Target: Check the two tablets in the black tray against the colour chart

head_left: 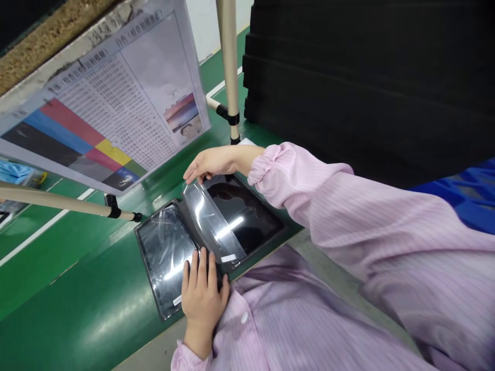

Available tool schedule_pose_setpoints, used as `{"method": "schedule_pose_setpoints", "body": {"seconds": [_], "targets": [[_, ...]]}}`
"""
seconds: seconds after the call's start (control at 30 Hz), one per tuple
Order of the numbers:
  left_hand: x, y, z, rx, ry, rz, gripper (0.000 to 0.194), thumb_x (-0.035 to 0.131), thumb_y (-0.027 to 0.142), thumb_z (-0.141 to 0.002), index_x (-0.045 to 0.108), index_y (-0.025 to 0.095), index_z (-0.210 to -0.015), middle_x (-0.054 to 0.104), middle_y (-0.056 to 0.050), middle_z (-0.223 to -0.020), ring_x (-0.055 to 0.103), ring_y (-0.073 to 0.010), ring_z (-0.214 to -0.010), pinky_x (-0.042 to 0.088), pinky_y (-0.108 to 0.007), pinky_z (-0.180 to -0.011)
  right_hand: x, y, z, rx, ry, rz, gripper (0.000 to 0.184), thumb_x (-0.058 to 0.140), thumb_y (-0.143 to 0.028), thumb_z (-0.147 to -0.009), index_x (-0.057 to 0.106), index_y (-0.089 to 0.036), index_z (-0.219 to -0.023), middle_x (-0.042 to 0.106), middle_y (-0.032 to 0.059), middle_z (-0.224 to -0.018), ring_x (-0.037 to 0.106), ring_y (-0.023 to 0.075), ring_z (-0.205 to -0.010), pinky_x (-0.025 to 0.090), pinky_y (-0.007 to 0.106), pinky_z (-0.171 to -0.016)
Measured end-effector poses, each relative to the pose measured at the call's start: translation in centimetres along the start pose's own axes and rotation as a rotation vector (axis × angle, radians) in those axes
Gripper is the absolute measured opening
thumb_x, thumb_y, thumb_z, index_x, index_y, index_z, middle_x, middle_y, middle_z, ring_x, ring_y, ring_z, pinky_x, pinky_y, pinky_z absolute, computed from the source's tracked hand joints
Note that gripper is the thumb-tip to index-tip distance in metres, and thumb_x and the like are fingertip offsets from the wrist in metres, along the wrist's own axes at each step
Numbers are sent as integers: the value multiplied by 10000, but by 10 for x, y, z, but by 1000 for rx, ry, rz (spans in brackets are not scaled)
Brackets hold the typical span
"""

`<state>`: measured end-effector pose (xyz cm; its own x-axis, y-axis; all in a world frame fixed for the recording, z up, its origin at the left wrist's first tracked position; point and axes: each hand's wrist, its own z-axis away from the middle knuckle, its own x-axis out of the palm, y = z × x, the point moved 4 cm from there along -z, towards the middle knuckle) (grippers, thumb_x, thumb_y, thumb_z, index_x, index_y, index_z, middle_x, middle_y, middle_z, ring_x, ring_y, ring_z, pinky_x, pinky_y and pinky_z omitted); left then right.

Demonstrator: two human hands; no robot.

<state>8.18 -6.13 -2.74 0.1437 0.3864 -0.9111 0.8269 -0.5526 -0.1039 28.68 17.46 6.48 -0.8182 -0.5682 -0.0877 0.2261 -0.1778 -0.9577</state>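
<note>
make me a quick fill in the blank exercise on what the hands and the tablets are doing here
1. The two dark tablets lie side by side on a ____ belt.
2. The left hand rests flat on the tablets' near edge, while the right hand lifts a clear ____ at the far edge.
3. Both arms wear ____ striped sleeves.
4. A printed chart with colour bars hangs to the ____ of the tablets.

Missing words: green; film; pink; left

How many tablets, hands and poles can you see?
Tablets: 2 (one, one)
Hands: 2 (left hand, right hand)
Poles: 2 (one, one)
Total: 6
</note>
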Motion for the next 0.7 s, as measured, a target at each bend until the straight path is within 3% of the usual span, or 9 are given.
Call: {"method": "schedule_pose_setpoints", "body": {"seconds": [0.07,0.2,0.47,0.7], "targets": [[-1,0,0,7,7,-2,471,594,317,-905,599,125,-1335,637,-155,-1376,585,-357,-1286,424,-521,-1079,-7,8,1,33,28,-87,194,775,-153,-796,730,-130,-983,737,76,-1083,626,70,-661,403,176,-500],[-2,1,-1,12,2,-22,474,598,319,-901,603,110,-1326,673,-160,-1318,596,-364,-1269,435,-518,-1066,-13,19,2,111,91,-192,153,710,-124,-849,726,-119,-1002,732,81,-1052,596,67,-651,382,168,-476],[-2,1,0,4,-13,-2,487,598,316,-903,589,118,-1349,633,-152,-1381,607,-340,-1259,411,-512,-1089,-14,20,2,137,115,-173,255,666,-133,-879,696,-123,-1132,699,99,-1201,593,66,-657,383,194,-490],[-1,-1,3,-15,-14,24,567,675,332,-867,557,277,-1419,603,-126,-1424,570,-344,-1314,424,-528,-1092,-19,24,12,25,83,122,269,549,-233,-968,698,-93,-1144,703,98,-1199,595,66,-681,374,214,-565]]}}
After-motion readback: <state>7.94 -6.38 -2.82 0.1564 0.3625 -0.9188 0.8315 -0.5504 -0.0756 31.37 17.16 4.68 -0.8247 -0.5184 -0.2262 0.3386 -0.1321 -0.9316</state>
